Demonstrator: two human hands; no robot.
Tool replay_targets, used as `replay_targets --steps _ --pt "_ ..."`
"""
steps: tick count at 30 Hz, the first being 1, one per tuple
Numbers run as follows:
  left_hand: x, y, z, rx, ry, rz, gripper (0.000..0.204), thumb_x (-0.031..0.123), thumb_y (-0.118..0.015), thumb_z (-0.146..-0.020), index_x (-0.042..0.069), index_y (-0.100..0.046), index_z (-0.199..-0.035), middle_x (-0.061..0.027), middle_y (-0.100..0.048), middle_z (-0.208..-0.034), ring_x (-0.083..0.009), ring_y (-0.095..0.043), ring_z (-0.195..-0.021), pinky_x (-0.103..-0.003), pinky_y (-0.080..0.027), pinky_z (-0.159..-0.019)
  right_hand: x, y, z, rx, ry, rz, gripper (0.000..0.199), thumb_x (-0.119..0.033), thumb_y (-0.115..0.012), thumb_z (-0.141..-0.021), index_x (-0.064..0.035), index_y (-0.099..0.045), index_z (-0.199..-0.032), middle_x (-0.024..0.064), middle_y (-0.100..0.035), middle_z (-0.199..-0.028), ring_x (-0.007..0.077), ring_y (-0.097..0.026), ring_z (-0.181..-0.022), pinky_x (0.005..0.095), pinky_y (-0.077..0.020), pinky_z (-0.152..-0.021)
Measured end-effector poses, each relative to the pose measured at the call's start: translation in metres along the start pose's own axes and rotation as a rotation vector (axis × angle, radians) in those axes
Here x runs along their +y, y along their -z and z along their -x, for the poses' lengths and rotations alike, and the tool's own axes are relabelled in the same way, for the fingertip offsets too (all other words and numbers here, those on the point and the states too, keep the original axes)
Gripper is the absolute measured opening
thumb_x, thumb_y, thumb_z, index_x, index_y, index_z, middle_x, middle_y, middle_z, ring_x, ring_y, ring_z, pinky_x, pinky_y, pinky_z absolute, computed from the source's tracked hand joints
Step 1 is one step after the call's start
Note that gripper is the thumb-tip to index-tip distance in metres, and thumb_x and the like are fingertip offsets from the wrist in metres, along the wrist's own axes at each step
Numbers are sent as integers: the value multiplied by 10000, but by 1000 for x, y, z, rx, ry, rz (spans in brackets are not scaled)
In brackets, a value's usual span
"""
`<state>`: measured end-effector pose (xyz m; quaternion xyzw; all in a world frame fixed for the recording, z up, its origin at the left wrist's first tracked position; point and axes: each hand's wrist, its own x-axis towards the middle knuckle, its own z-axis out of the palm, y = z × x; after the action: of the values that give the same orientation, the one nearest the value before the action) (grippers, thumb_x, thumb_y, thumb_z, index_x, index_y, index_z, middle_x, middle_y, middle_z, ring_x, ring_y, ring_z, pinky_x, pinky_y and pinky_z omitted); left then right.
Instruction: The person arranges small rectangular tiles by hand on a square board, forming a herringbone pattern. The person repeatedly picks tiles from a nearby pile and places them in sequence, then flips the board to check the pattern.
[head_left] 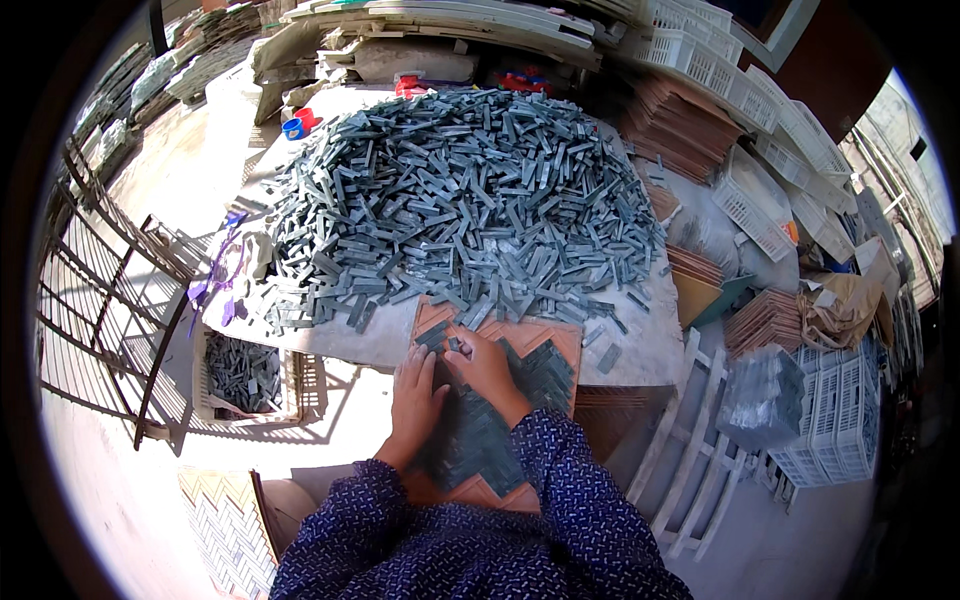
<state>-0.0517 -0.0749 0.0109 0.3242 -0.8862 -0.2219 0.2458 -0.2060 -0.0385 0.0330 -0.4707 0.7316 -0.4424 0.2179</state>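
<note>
An orange-brown template board [566, 345] lies at the table's front edge, close to my body. Dark grey-green stone strips [545, 375] fill much of it in a herringbone pattern. Over the board's upper left part, my right hand [485, 368] has thumb and fingers pinched on a small grey stone strip [454, 345], mostly covered by the fingers. My left hand [413, 392] rests along the board's left side, fingers stretched out and holding nothing that I can see. Just beyond the board rises a big heap of loose stone strips [460, 190].
The pale table [650, 345] carries the heap. A crate [292, 385] of strips stands low at left, near a metal rack [100, 290]. At right are stacked brown boards [680, 125], white plastic baskets [755, 200] and a slatted wooden frame [685, 440]. Another patterned board [228, 520] lies lower left.
</note>
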Motion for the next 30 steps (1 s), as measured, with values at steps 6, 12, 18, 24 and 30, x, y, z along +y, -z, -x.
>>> replay_targets --steps 6,12,18,24,30 --pt "2 -9 5 -102 25 -136 702 280 -625 -807 8 -322 -1379 -162 -291 -1455 -305 -246 -1363 -464 -193 -1106 18 0 -29 -244 -37 186 240 -166 -668 -761 -16 -618 -942 133 -632 -744 260 -610 -683 373 -467 -600" --pt "2 -10 9 -64 12 -164 681 298 -616 -811 -2 -350 -1361 -162 -317 -1440 -292 -267 -1353 -463 -204 -1103 7 12 -29 -372 -5 209 321 -74 -667 -739 -18 -565 -1038 93 -612 -705 208 -598 -644 333 -468 -602" --pt "4 -10 7 -27 -13 -148 666 301 -615 -805 -16 -373 -1338 -171 -347 -1416 -295 -284 -1343 -471 -215 -1093 11 14 -26 -384 183 246 349 -46 -673 -716 -39 -562 -1046 127 -621 -867 243 -610 -757 337 -483 -669" --pt "4 -9 8 3 -15 -139 632 291 -613 -807 26 -393 -1336 -169 -359 -1405 -290 -294 -1336 -492 -217 -1086 6 19 -22 -325 466 295 301 -23 -673 -700 -46 -576 -984 132 -604 -927 336 -584 -840 403 -465 -711" --pt "7 -5 8 -4 -76 -189 559 268 -593 -822 84 -428 -1324 -133 -369 -1405 -293 -301 -1330 -521 -220 -1073 11 27 -36 -184 87 333 218 -93 -654 -751 -39 -613 -958 152 -613 -945 340 -588 -867 380 -479 -732"
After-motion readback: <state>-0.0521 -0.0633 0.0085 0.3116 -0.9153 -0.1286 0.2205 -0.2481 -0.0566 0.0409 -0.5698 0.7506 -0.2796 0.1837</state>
